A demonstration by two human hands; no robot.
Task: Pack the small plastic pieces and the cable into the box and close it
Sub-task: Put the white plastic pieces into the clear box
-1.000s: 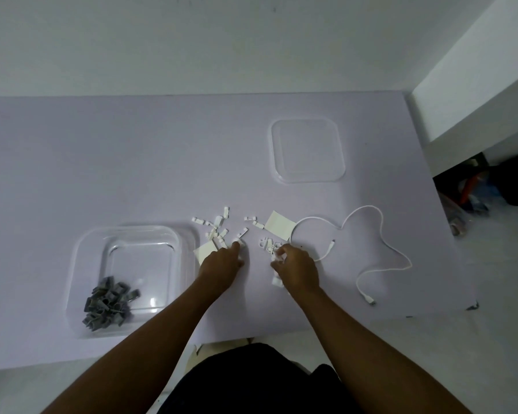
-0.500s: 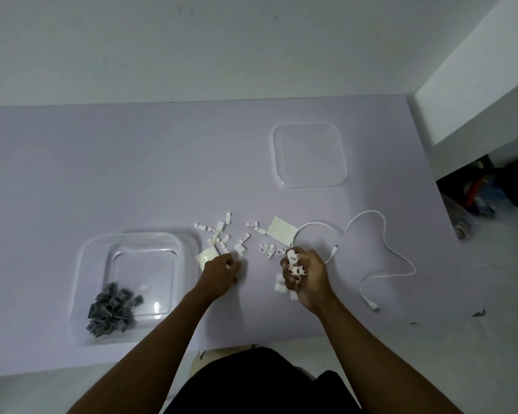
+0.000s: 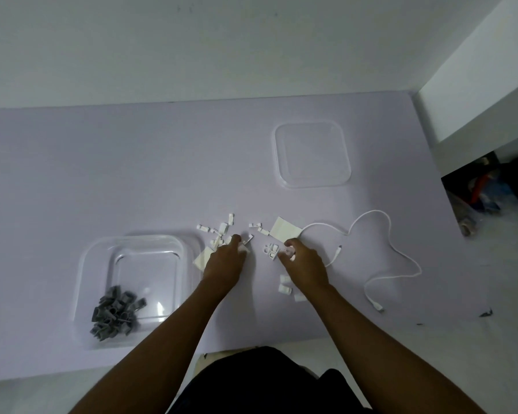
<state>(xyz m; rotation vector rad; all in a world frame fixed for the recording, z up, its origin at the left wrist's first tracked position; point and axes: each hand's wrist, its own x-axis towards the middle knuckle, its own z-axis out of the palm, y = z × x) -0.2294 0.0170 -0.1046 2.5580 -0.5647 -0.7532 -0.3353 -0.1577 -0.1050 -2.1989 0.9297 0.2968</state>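
A clear plastic box (image 3: 96, 264) stands at the front left with a heap of grey plastic pieces (image 3: 115, 313) in its near corner. Small white plastic pieces (image 3: 222, 228) lie scattered on the table between box and cable. My left hand (image 3: 225, 264) rests on this scatter, fingers curled on white pieces. My right hand (image 3: 304, 262) is closed on several white pieces, beside a small cluster (image 3: 271, 251). More white pieces (image 3: 284, 285) lie under my right wrist. A white cable (image 3: 383, 234) loops to the right. The clear lid (image 3: 311, 158) lies further back.
Two white paper squares lie flat, one (image 3: 284, 230) by the cable's end, the other (image 3: 202, 258) partly under my left hand. The table's right edge drops to a floor with dark clutter (image 3: 488, 186). A white wall runs behind the table.
My right hand, which had lifted with white pieces in its fingers, has come back down to the cluster near the paper square. My left hand has shifted slightly forward over the scatter.
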